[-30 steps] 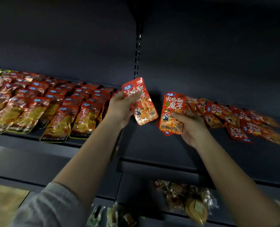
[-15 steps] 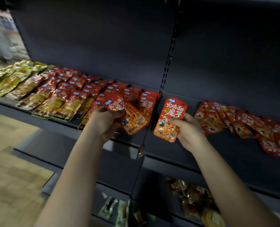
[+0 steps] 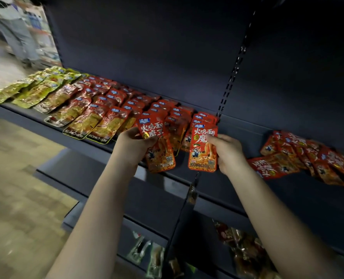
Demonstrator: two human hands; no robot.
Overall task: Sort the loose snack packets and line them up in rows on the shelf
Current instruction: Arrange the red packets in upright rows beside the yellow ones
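Observation:
My left hand [image 3: 134,144] grips an orange-red snack packet [image 3: 157,146] by its left edge, over the front of the dark shelf [image 3: 82,146]. My right hand [image 3: 227,152] holds a second packet of the same kind [image 3: 202,150] by its right edge, upright, beside the first. Behind them lie tidy rows of red packets [image 3: 147,105], with the nearest row [image 3: 204,119] just behind the right-hand packet. A loose pile of the same red packets [image 3: 308,158] lies on the shelf section to the right.
Rows of green and yellow packets [image 3: 32,89] fill the shelf's far left. A slotted upright [image 3: 233,67] divides the two sections. Lower shelves hold other wrapped snacks [image 3: 245,252]. A person [image 3: 16,31] stands in the aisle at the top left.
Both hands have carried their packets left and down toward the front of the tidy rows. The view has swung left, showing more of the rows and the aisle.

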